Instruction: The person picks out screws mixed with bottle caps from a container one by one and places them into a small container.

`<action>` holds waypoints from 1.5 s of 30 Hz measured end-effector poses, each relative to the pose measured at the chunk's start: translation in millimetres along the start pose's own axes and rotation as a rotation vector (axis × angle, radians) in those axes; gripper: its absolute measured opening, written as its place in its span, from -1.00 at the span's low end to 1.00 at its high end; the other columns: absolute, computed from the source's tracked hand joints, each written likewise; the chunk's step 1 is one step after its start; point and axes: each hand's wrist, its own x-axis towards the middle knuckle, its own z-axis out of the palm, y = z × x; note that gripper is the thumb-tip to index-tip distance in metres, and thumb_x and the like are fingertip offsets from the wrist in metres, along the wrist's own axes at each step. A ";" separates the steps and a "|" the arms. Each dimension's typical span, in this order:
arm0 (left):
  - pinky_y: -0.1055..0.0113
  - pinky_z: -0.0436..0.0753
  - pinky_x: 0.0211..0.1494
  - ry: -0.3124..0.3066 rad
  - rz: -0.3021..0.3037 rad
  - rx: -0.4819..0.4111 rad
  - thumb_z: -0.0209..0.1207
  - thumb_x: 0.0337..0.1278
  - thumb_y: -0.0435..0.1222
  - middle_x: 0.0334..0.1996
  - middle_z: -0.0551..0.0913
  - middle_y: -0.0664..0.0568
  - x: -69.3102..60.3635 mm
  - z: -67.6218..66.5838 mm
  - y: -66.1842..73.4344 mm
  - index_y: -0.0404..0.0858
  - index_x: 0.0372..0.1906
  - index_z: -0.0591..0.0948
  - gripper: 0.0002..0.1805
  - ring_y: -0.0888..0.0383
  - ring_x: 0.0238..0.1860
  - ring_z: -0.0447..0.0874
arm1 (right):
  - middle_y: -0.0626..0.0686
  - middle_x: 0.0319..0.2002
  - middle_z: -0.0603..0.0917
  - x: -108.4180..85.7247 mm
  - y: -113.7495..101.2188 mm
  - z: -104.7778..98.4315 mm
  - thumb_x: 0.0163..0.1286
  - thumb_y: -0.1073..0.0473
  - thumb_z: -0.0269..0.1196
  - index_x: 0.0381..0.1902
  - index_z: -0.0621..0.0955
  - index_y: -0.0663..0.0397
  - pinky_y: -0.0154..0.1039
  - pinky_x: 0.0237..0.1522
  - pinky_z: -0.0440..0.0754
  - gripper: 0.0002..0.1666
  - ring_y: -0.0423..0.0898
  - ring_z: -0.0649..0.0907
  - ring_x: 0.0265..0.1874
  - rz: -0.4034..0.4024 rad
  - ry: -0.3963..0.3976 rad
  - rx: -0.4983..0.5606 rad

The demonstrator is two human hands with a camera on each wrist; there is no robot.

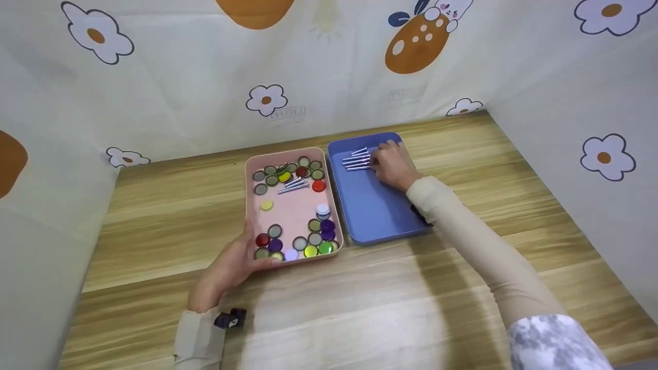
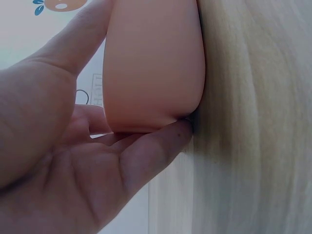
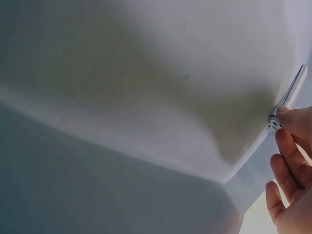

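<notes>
My left hand [image 1: 231, 264] grips the near left corner of a pink tray [image 1: 293, 213], thumb on its near side and fingers along its left wall. In the left wrist view, the fingers curl against the tray's outer wall [image 2: 153, 63]. Inside the tray are many bottle caps [image 1: 314, 239] and a few silver screws [image 1: 293, 186]. Over the far part of a blue tray [image 1: 375, 210], my right hand [image 1: 395, 165] pinches a silver screw [image 3: 292, 87] near its head, as the right wrist view shows. Several screws [image 1: 354, 163] lie side by side there.
The two trays stand next to each other on a wood-grain table [image 1: 175, 216], blue on the right. A pale cloth [image 1: 195, 77] with flower prints hangs behind the table and at both sides. Wrist cameras [image 1: 230, 318] are strapped over the sleeves.
</notes>
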 end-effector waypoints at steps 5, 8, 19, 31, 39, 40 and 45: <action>-0.10 -0.05 0.63 -0.003 0.002 0.002 0.40 0.11 0.00 0.60 -0.01 -0.27 0.6 -0.6 0.7 -0.17 0.60 -0.39 0.33 -0.16 0.60 0.03 | 0.20 -0.28 0.73 0.8 2.4 0.9 0.26 0.24 0.34 -0.29 0.76 0.17 0.11 -0.10 0.50 -0.88 0.21 0.60 -0.17 -0.021 0.050 0.027; -0.09 -0.06 0.64 -0.003 0.003 0.002 0.40 0.10 0.01 0.61 -0.02 -0.26 0.5 -0.9 1.0 -0.17 0.60 -0.39 0.33 -0.16 0.60 0.01 | 0.19 -0.30 0.74 0.8 2.8 1.2 0.26 0.27 0.32 -0.30 0.76 0.17 0.11 -0.14 0.50 -0.89 0.20 0.59 -0.21 -0.041 0.080 0.060; -0.09 0.02 0.62 0.022 0.045 0.038 0.41 0.10 -0.02 0.56 0.02 -0.38 -2.0 0.3 0.8 -0.36 0.57 -0.36 0.34 -0.23 0.57 0.08 | 0.20 -0.37 0.73 3.5 -5.6 -0.2 0.23 0.34 0.24 -0.39 0.74 0.21 0.09 -0.23 0.47 -0.87 0.20 0.58 -0.28 -0.151 0.185 0.098; -0.10 0.06 0.61 0.025 0.030 0.041 0.42 0.07 0.02 0.56 0.08 -0.35 -2.6 0.8 -0.1 -0.32 0.59 -0.35 0.35 -0.21 0.55 0.16 | 0.17 -0.36 0.72 10.3 -26.8 0.0 0.21 0.33 0.19 -0.38 0.73 0.21 0.07 -0.16 0.52 -0.83 0.15 0.59 -0.26 -0.141 0.141 0.179; -0.09 0.04 0.62 0.033 0.042 0.023 0.42 0.09 -0.03 0.56 0.08 -0.34 -2.0 0.8 -0.5 -0.30 0.59 -0.34 0.33 -0.19 0.55 0.16 | 0.19 -0.35 0.74 19.6 -46.1 -2.0 0.20 0.36 0.19 -0.37 0.73 0.23 0.07 -0.12 0.54 -0.83 0.17 0.62 -0.25 -0.179 0.127 0.222; -0.09 0.06 0.62 0.035 0.051 0.028 0.42 0.09 -0.04 0.55 0.10 -0.35 -1.8 0.8 -0.5 -0.31 0.59 -0.34 0.33 -0.19 0.54 0.18 | 0.19 -0.36 0.74 20.6 -48.6 -2.4 0.20 0.36 0.19 -0.37 0.73 0.23 0.07 -0.12 0.54 -0.83 0.17 0.63 -0.26 -0.187 0.126 0.225; -0.10 0.09 0.61 0.035 0.075 0.055 0.42 0.08 -0.04 0.54 0.10 -0.39 -1.3 0.8 -0.9 -0.38 0.58 -0.32 0.33 -0.20 0.52 0.21 | 0.19 -0.36 0.74 24.3 -60.3 -4.1 0.19 0.37 0.18 -0.37 0.73 0.23 0.07 -0.13 0.54 -0.82 0.18 0.64 -0.26 -0.220 0.117 0.227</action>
